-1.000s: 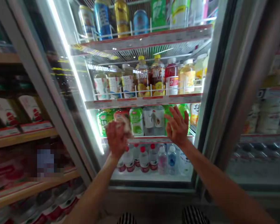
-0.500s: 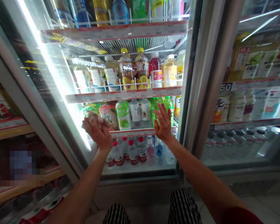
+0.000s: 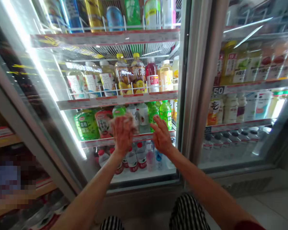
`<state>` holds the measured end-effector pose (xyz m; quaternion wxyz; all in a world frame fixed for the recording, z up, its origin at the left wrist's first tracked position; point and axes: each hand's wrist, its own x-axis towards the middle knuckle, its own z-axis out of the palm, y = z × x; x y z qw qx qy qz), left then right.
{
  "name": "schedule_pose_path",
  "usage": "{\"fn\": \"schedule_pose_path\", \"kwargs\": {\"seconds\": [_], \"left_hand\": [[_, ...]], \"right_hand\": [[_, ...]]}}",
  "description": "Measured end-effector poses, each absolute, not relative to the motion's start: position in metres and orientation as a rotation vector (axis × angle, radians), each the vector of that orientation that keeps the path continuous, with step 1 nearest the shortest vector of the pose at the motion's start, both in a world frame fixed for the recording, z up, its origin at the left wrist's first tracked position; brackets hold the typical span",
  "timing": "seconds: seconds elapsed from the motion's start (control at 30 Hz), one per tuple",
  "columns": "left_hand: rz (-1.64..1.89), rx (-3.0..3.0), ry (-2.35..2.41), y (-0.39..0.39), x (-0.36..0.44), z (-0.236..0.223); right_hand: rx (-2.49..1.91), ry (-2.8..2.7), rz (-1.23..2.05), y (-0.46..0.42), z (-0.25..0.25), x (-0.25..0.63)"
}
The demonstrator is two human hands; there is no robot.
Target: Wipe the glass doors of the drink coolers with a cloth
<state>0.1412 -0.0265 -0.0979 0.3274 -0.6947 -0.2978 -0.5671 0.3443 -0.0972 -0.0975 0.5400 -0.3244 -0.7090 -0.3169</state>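
Note:
A pale, crumpled cloth (image 3: 132, 120) lies under my left hand (image 3: 122, 135), pressed toward the glass door (image 3: 144, 187) of a lit drinks cooler. That hand and the cloth are smeared by motion, and the cloth covers part of a green-capped bottle (image 3: 119, 110). To the right, my right hand (image 3: 162, 138) is raised with fingers apart and holds nothing. Its palm faces the glass, in front of green bottles (image 3: 165, 111); whether it touches the pane I cannot tell.
Behind the glass, bottles and cans stand on several shelves (image 3: 120, 97). A metal door frame (image 3: 204, 64) separates this cooler from another one with bottles (image 3: 235, 108) on the right. Shelves with wooden edges (image 3: 4, 140) stand at the left. My knees (image 3: 188, 212) are below.
My left hand has moved the cloth to the right across the glass, closer to my right hand. The view has shifted a little to the right; my right hand stays raised and open.

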Motion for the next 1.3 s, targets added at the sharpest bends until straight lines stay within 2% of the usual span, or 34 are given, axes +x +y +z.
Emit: {"fn": "schedule_pose_path", "kwargs": {"seconds": [0.1,0.2,0.3,0.53,0.63,0.73,0.8,1.0,1.07,1.2,1.3], "left_hand": [[-1.327,-2.041,-0.538,-0.033,0.171,-0.103],[-1.444,-1.917,-0.72,-0.037,0.155,-0.113],[-1.379,-1.884,-0.915,-0.041,0.121,-0.125],[-1.412,-1.969,-1.001,-0.058,0.123,-0.144],[-1.359,-2.011,-1.006,-0.068,0.132,-0.159],[-1.223,-2.086,-0.956,-0.077,0.132,-0.181],[-1.177,-2.099,-0.955,-0.08,0.129,-0.192],[-1.274,-2.034,-1.092,-0.076,0.124,-0.196],[-1.282,-2.035,-1.101,-0.075,0.126,-0.195],[-1.277,-2.052,-1.072,-0.073,0.124,-0.199],[-1.305,-2.043,-1.075,-0.071,0.118,-0.202]], "right_hand": [[-0.747,-1.79,-0.74,-0.1,-0.098,0.317],[-0.924,-1.886,-0.791,-0.092,-0.106,0.289],[-1.023,-1.962,-0.924,-0.079,-0.112,0.275],[-1.162,-1.405,-1.053,-0.077,-0.1,0.359],[-1.163,-1.281,-1.019,-0.089,-0.137,0.378],[-1.133,-1.563,-1.032,-0.101,-0.194,0.366],[-1.119,-1.701,-1.04,-0.104,-0.21,0.357],[-1.141,-1.539,-0.953,-0.085,-0.141,0.359],[-1.094,-1.654,-0.924,-0.086,-0.148,0.355],[-0.878,-2.133,-0.913,-0.1,-0.202,0.343],[-0.936,-2.036,-0.916,-0.096,-0.195,0.335]]}}
